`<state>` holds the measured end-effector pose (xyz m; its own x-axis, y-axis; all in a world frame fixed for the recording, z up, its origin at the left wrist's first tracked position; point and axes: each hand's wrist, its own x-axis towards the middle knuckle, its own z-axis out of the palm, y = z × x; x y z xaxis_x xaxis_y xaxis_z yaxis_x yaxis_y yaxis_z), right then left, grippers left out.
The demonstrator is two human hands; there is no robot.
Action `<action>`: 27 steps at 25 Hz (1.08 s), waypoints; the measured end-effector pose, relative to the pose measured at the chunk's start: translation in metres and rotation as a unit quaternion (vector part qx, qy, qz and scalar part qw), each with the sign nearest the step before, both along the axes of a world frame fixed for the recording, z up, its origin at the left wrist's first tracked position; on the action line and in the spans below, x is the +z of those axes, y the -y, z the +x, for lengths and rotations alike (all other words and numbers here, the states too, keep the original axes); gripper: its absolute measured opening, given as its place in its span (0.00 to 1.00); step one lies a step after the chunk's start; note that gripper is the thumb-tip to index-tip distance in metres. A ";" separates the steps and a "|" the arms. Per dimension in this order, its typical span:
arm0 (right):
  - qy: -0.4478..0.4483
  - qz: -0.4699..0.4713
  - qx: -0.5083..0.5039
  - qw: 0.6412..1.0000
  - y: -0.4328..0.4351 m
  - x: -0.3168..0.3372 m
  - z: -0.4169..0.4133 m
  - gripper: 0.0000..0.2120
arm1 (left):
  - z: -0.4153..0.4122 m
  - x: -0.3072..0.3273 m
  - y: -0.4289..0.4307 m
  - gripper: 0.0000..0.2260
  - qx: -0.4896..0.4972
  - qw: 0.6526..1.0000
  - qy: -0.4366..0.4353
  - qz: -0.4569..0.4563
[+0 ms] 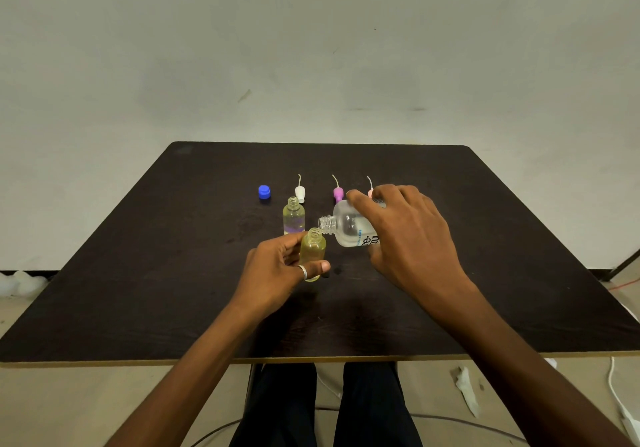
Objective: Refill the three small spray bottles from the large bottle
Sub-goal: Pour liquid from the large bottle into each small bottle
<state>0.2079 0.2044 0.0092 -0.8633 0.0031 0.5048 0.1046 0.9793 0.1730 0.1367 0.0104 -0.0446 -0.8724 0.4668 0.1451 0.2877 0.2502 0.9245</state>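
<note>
My right hand (405, 231) grips the large clear bottle (349, 226), tipped on its side with its open neck over the mouth of a small yellow bottle (312, 250). My left hand (277, 270) holds that yellow bottle upright on the dark table (173, 273). A second small bottle (294, 216), uncapped and clear with a purple tint low down, stands just behind. A third small bottle is not visible. Three spray tops lie at the back: a white spray top (300, 193), a purple spray top (337, 193), and a pink spray top (370, 192) partly hidden by my right hand.
A blue cap (264, 192) sits at the back left of the bottles. The table's front edge runs just above my knees. Cables and a scrap of white paper (465, 389) lie on the floor to the right.
</note>
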 end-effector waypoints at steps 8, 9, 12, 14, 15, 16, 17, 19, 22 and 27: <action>0.014 -0.019 -0.011 1.000 0.001 0.001 0.001 0.37 | -0.001 -0.002 0.000 0.19 0.000 1.000 0.015 0.011; 0.020 -0.029 -0.012 0.999 0.001 0.002 0.001 0.37 | -0.002 -0.002 -0.001 0.19 0.001 1.000 0.016 0.016; 0.046 -0.086 -0.014 0.995 0.000 0.005 0.002 0.36 | -0.001 0.000 -0.002 0.19 0.002 0.999 0.015 0.031; 0.066 -0.154 -0.015 0.986 -0.004 0.009 0.002 0.34 | -0.001 0.001 -0.002 0.18 0.003 0.999 0.017 0.035; 0.073 -0.193 -0.016 0.978 -0.007 0.011 0.001 0.33 | -0.001 0.001 -0.002 0.18 0.004 0.999 0.020 0.036; 0.075 -0.230 -0.017 0.970 -0.010 0.014 0.000 0.33 | -0.001 0.001 -0.002 0.17 0.005 0.999 0.023 0.036; 0.073 -0.261 -0.021 0.962 -0.014 0.016 0.000 0.33 | -0.001 0.001 -0.002 0.17 0.005 0.999 0.027 0.035; 0.062 -0.310 -0.029 0.948 -0.024 0.023 0.001 0.33 | -0.002 0.001 -0.003 0.17 0.009 0.998 0.039 0.038; 0.040 -0.349 -0.045 0.935 -0.040 0.033 0.005 0.33 | -0.004 0.001 -0.007 0.16 0.013 0.998 0.047 0.048; 0.001 -0.361 -0.065 0.930 -0.059 0.041 0.009 0.34 | -0.018 -0.007 -0.048 0.17 0.027 0.998 0.033 0.046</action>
<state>0.2167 0.2639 0.0503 -0.8327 0.4448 0.3299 0.2301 0.8197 -0.5246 0.1185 0.0581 -0.0518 -0.9050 0.4060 0.1272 0.2145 0.1773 0.9605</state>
